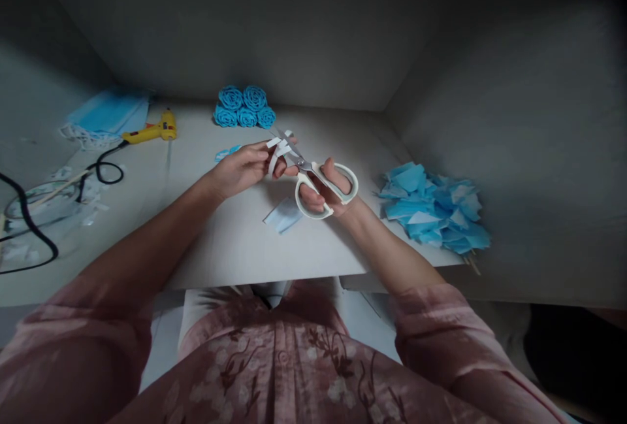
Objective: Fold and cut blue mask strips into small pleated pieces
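Note:
In the head view, my right hand (328, 189) grips a pair of white-handled scissors (306, 166), with thumb and fingers through the loops. Their blades point up and left and stand apart around narrow white strips (278, 146). My left hand (247, 166) pinches these strips at the blades; what they are made of I cannot make out. Below the hands, a small pale-blue piece of sheet (283, 216) lies on the table. Just behind my left hand lie small blue-and-white cut pieces (228, 153), partly covered by it.
Rolled blue rosettes (245, 108) are stacked at the back. A yellow glue gun (157, 129) and blue face masks (108, 114) lie at the left, near a black cord (30, 215) and white scraps (63, 198). Crumpled blue pieces on sticks (434, 208) lie at the right, by the wall.

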`<state>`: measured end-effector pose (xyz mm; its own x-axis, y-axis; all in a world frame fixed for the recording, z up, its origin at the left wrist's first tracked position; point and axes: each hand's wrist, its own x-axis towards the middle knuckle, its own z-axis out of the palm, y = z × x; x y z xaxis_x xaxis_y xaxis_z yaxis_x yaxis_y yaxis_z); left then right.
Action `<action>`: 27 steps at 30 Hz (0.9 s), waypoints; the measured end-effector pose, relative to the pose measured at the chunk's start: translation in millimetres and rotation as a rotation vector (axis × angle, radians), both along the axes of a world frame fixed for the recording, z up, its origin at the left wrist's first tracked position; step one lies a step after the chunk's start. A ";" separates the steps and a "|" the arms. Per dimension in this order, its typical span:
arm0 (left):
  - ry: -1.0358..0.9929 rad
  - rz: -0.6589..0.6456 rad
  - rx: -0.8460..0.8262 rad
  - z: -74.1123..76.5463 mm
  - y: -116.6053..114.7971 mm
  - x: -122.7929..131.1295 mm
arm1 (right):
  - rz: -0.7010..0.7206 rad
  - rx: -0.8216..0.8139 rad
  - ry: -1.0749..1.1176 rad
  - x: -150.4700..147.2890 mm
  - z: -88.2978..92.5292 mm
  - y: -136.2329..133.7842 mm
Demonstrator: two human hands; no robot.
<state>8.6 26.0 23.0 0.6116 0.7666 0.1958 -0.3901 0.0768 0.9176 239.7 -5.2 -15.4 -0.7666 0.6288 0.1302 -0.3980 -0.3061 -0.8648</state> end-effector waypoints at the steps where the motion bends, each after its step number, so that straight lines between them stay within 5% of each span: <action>1: 0.002 -0.001 -0.026 1.0 0.3 -0.7 | 0.006 0.014 0.009 0.3 0.3 0.0; 10: 0.143 0.094 -0.215 -4.4 5.5 -4.9 | 0.135 0.079 -0.049 -8.7 -3.6 -10.5; 19: 0.256 0.107 -0.029 5.5 -1.4 -7.4 | 0.034 0.250 -0.211 -1.5 18.6 -28.0; 22: 0.244 0.201 0.031 5.1 3.3 -3.5 | 0.006 0.362 -0.428 -7.5 30.4 -36.8; 25: 0.199 0.316 0.014 4.9 7.7 -3.3 | 0.158 0.609 -0.597 -25.0 41.5 -44.8; 27: 0.220 0.315 0.013 7.8 8.3 -6.8 | 0.082 0.701 -0.615 -28.0 51.7 -49.6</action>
<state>1.8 34.2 30.8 0.3745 0.9221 0.0970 -0.1861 -0.0277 0.9821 211.7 -54.7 36.3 -0.8652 0.5012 0.0163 0.1902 0.3581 -0.9141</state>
